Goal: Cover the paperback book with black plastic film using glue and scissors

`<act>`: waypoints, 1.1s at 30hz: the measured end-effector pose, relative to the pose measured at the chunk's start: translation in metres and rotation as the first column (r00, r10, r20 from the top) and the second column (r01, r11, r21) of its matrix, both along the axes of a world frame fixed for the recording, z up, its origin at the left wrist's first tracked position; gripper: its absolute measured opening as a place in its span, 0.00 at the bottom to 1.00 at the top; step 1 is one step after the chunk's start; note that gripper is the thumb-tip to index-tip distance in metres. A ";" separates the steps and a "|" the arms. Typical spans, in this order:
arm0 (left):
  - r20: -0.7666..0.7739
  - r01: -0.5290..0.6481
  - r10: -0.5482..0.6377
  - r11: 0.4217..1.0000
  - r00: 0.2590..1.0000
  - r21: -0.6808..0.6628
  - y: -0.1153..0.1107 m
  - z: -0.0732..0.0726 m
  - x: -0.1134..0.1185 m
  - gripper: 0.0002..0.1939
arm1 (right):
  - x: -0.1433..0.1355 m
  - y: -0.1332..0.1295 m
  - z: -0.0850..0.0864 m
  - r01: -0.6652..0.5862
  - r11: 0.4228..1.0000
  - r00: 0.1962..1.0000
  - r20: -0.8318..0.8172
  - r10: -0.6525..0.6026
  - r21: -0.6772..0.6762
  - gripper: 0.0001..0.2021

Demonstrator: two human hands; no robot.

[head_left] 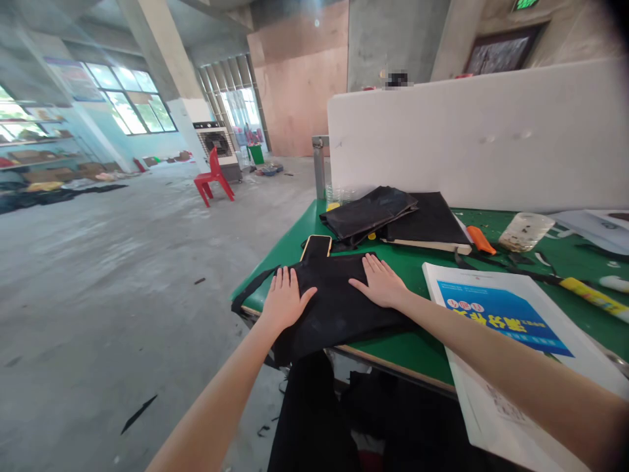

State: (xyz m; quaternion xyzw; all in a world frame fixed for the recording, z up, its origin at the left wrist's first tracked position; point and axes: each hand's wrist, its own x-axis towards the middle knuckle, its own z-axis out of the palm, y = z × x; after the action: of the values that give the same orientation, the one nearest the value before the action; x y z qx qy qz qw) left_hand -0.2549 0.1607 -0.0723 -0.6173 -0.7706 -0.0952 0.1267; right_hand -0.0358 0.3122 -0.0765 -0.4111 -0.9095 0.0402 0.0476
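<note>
A piece of black fabric, perhaps a bag (339, 305), lies spread over the front left corner of the green table, its near edge hanging past the rim. Flat on its left side rests my left hand (285, 298), fingers together and thumb out. My right hand (381, 282) presses flat near its far right edge, also with the thumb apart. A black strap (253, 288) runs from the cloth over the table's left edge. Just beyond the fabric is a phone with a yellow rim (317, 246), partly covered by the cloth.
Folded black fabric (368, 213) and a black-covered book or pad (422, 223) lie farther back. To the right are a blue-and-white printed bag (501, 308), an orange tool handle (480, 240), a clear plastic container (525, 231) and a yellow-wrapped handle (592, 296). A white panel (472, 137) stands behind.
</note>
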 end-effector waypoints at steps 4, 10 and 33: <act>0.256 -0.044 -0.041 0.947 0.966 0.319 -0.044 0.025 0.009 0.26 | 0.001 0.000 0.000 -0.001 1.000 1.000 0.025 0.001 0.004 0.49; 0.911 -0.508 -0.026 0.823 0.411 0.253 -0.122 -0.003 0.018 0.18 | 0.012 0.005 -0.003 0.004 1.000 0.999 0.048 -0.004 0.011 0.50; 0.938 -0.077 0.045 0.994 -0.343 -0.076 -0.151 -0.019 0.098 0.29 | 0.020 0.010 0.055 -0.206 0.977 0.969 -0.128 0.212 0.061 0.34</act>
State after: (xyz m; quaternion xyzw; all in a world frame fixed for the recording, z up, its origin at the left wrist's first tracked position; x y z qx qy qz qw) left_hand -0.1568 0.0096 -0.0918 -0.2335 -0.5774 -0.5600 -0.5463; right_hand -0.0154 0.3222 -0.0210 -0.3082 -0.9431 0.0508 0.1138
